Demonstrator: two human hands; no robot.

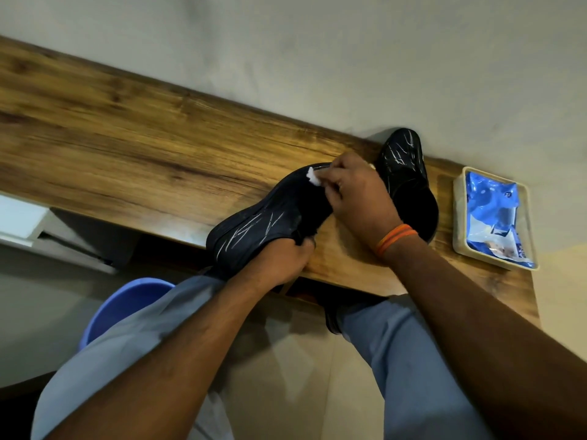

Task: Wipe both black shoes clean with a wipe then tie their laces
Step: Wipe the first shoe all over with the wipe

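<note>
A black shoe (pixel 260 214) with white streaks lies tilted over the front edge of the wooden table (pixel 127 147). My left hand (pixel 282 258) grips it from below at the near end. My right hand (pixel 359 198) holds a small white wipe (pixel 313 177) and presses it against the far end of that shoe; most of the wipe is hidden under the fingers. A second black shoe (pixel 406 173), also streaked white, lies on the table just behind my right hand, against the wall. No laces show.
A pale tray (pixel 457 217) holding a blue wipes packet (pixel 490 211) sits at the table's right end. A blue plastic tub (pixel 124 300) stands on the floor under the table's front edge. My grey-trousered legs fill the foreground. The wall runs behind the table.
</note>
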